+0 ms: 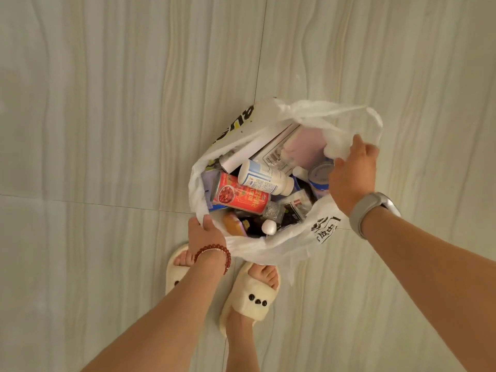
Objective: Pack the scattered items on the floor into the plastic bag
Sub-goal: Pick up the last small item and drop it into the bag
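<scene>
A white plastic bag [319, 226] with black print stands open on the floor, full of items. Inside lie a red can [240, 196], a white bottle [264, 178], a white box [257, 142], a blue-rimmed tin [320, 174], a small white ball [269, 226] and several other packets. My left hand [202, 234] grips the bag's near left rim. My right hand [353, 173] holds the bag's far right handle, bunched in its fingers, above the tin.
Pale wood-grain floor tiles [107, 130] surround the bag on all sides, with no loose items on them in view. My feet in cream slippers [249, 299] stand just behind the bag.
</scene>
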The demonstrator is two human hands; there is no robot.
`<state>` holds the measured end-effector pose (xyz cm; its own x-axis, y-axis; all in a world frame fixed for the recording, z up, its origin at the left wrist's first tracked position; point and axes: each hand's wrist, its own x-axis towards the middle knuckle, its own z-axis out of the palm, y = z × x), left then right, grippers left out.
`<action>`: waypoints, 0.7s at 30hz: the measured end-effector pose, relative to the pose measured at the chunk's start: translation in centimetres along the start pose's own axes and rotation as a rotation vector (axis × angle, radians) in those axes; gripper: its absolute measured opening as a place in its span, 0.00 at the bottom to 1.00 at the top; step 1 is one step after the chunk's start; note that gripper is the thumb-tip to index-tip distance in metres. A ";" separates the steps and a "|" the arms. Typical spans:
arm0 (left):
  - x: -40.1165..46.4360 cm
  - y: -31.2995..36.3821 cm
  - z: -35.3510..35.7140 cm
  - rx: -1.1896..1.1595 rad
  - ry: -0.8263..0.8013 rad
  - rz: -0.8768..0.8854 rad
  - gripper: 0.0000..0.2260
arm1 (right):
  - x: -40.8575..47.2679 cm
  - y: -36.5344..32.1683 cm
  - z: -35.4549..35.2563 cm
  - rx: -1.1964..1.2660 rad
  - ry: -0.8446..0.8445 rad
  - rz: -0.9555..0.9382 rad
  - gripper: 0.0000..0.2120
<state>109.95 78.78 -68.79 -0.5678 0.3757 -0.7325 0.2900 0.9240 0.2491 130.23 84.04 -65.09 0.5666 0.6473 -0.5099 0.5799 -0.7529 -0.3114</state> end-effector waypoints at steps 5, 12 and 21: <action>-2.6 1.3 -3.3 0.165 -0.080 0.248 0.08 | -1.7 0.0 -3.7 -0.004 -0.049 0.020 0.13; -4.5 7.4 -8.4 0.190 -0.010 0.513 0.06 | -6.2 2.3 -9.5 -0.044 -0.005 0.146 0.14; -0.9 9.6 -9.5 0.745 -0.131 0.689 0.08 | -9.3 4.7 -5.9 -0.130 -0.324 0.317 0.10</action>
<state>105.94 88.01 -59.67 -0.0211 0.7567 -0.6534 0.9522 0.2144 0.2176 131.12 75.18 -57.07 0.5278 0.3019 -0.7939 0.4883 -0.8727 -0.0072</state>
